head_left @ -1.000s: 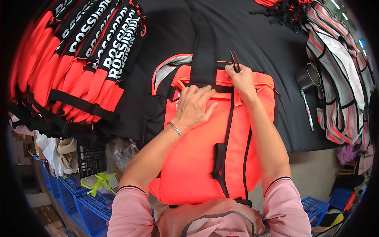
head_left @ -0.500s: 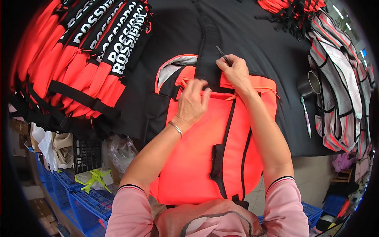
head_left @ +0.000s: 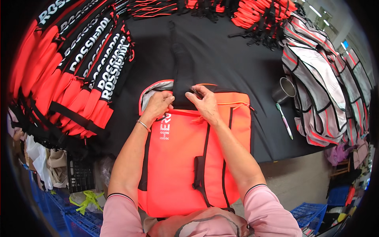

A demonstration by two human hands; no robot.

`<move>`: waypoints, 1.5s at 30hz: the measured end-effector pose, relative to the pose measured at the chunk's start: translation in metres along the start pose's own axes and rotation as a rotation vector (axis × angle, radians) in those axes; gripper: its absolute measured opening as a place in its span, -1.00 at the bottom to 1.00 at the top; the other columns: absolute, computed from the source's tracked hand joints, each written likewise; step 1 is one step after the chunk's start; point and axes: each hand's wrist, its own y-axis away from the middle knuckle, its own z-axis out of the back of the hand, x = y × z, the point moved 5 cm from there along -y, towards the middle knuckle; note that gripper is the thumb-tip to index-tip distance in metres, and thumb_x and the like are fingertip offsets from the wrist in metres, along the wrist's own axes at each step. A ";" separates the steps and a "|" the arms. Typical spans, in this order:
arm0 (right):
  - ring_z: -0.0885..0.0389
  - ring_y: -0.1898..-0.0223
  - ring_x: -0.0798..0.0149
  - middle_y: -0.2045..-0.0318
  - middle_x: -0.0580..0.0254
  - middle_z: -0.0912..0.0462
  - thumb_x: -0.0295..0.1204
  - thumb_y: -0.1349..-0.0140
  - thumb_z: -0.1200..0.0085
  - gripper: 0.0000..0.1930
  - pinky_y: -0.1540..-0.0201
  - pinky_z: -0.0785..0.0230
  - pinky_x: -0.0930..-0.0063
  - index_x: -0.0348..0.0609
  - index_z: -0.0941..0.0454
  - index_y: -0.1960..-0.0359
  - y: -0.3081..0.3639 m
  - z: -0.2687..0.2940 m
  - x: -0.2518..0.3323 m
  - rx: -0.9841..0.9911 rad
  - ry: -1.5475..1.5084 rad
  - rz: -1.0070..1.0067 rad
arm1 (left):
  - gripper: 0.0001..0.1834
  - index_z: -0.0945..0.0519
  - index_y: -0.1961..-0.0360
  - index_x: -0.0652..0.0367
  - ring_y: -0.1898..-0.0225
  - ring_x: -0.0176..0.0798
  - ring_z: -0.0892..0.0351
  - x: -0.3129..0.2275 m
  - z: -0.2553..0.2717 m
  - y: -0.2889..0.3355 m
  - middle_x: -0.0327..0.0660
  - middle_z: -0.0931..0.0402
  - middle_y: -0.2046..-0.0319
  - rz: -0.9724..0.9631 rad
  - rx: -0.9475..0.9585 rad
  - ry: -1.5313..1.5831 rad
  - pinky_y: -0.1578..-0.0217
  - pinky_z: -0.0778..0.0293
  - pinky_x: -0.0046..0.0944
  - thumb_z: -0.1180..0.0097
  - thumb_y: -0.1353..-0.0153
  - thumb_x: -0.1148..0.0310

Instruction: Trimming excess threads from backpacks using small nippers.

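Nearest us are the two pink sleeves [head_left: 120, 215], and against the person's front lies a bright red-orange bag [head_left: 177, 170] with black trim, flat over the near side of the black-covered table [head_left: 233, 55]. A short black webbing tab [head_left: 198, 173] runs down its face. Low at the left we see yellow-green strips [head_left: 87, 201] above blue crates [head_left: 83, 222], with a black crate [head_left: 81, 170] beside them; another blue crate [head_left: 310, 215] stands low at the right.

Farther up, both hands work at the bag's upper part. The left hand [head_left: 158, 106], with a bracelet [head_left: 143, 125] at its wrist, has its fingers bent inward just beside a wide black strap [head_left: 182, 75]; from this angle we cannot tell whether its grip is pinched on anything. The right hand [head_left: 204, 104] is on the strap's other side, its grip drawn together, thumb and forefinger closed on a small dark tool [head_left: 196, 93]. Beyond the left hand, a grey-lined flap [head_left: 160, 86] shows at the bag's corner, and the strap runs away over the table.

To the right we find a toothbrush [head_left: 286, 123], then a grey metal cup [head_left: 283, 91] next to piled grey pieces [head_left: 316, 87]. A tall stack of red bags [head_left: 67, 75] fills the left, and red bundles [head_left: 260, 17] with black straps line the far edge.
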 end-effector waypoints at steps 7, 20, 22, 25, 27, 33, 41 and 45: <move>-0.63 0.22 0.38 0.26 0.20 -0.68 -0.32 -0.25 -0.25 -0.70 0.12 -0.47 0.44 -0.24 -0.58 0.08 0.006 0.011 0.010 -0.017 0.051 0.031 | -0.69 -0.56 0.40 0.23 0.59 -0.49 -0.36 0.015 -0.011 -0.017 -0.32 -0.47 0.56 -0.014 0.201 0.312 0.61 -0.29 -0.43 -0.03 -0.37 0.21; -0.55 0.39 0.19 0.47 0.28 -0.60 -0.32 -0.07 -0.34 -0.76 0.35 -0.42 0.30 -0.14 -0.55 0.33 0.021 -0.008 0.037 -0.013 0.747 0.473 | -0.73 -0.52 0.46 0.14 0.57 -0.51 -0.36 0.017 -0.011 -0.021 -0.37 -0.41 0.58 -0.006 0.242 0.377 0.49 -0.35 -0.50 -0.05 -0.36 0.24; -0.54 0.39 0.19 0.48 0.28 -0.59 -0.34 -0.07 -0.34 -0.77 0.34 -0.42 0.31 -0.13 -0.55 0.34 0.021 -0.010 0.036 -0.011 0.755 0.478 | -0.73 -0.52 0.47 0.14 0.57 -0.51 -0.36 0.018 -0.011 -0.021 -0.37 -0.41 0.58 -0.014 0.245 0.382 0.48 -0.35 -0.50 -0.05 -0.36 0.25; -0.51 0.40 0.18 0.51 0.29 -0.56 -0.35 -0.08 -0.33 -0.78 0.34 -0.39 0.31 -0.13 -0.54 0.35 0.020 -0.011 0.039 -0.015 0.773 0.547 | -0.73 -0.51 0.49 0.13 0.57 -0.51 -0.35 0.017 -0.012 -0.022 -0.37 -0.41 0.58 -0.025 0.259 0.399 0.47 -0.35 -0.50 -0.04 -0.36 0.26; -0.49 0.41 0.18 0.51 0.28 -0.55 -0.36 -0.08 -0.33 -0.79 0.34 -0.38 0.30 -0.13 -0.54 0.36 0.020 -0.012 0.039 -0.009 0.814 0.572 | -0.72 -0.50 0.50 0.12 0.57 -0.51 -0.35 0.017 -0.013 -0.023 -0.37 -0.41 0.58 0.001 0.259 0.384 0.47 -0.35 -0.50 -0.04 -0.36 0.26; -0.50 0.42 0.21 0.52 0.29 -0.55 -0.34 -0.06 -0.35 -0.77 0.37 -0.38 0.30 -0.11 -0.54 0.37 0.017 -0.003 0.027 0.028 0.581 0.248 | -0.73 -0.51 0.49 0.11 0.57 -0.52 -0.34 0.016 -0.013 -0.022 -0.37 -0.42 0.57 0.004 0.263 0.422 0.48 -0.35 -0.50 -0.04 -0.36 0.26; -0.50 0.43 0.22 0.50 0.32 -0.58 -0.33 -0.07 -0.35 -0.78 0.39 -0.39 0.32 -0.11 -0.54 0.41 0.019 -0.008 0.035 -0.008 0.754 0.505 | -0.74 -0.53 0.46 0.13 0.56 -0.51 -0.35 0.016 -0.013 -0.022 -0.36 -0.43 0.56 0.007 0.243 0.421 0.46 -0.37 -0.50 -0.04 -0.36 0.27; -0.50 0.43 0.22 0.50 0.33 -0.58 -0.33 -0.07 -0.34 -0.78 0.39 -0.39 0.32 -0.10 -0.54 0.40 0.019 -0.008 0.033 0.028 0.737 0.421 | -0.74 -0.53 0.46 0.13 0.56 -0.51 -0.36 0.017 -0.013 -0.021 -0.36 -0.43 0.56 0.007 0.247 0.405 0.46 -0.38 -0.51 -0.03 -0.37 0.27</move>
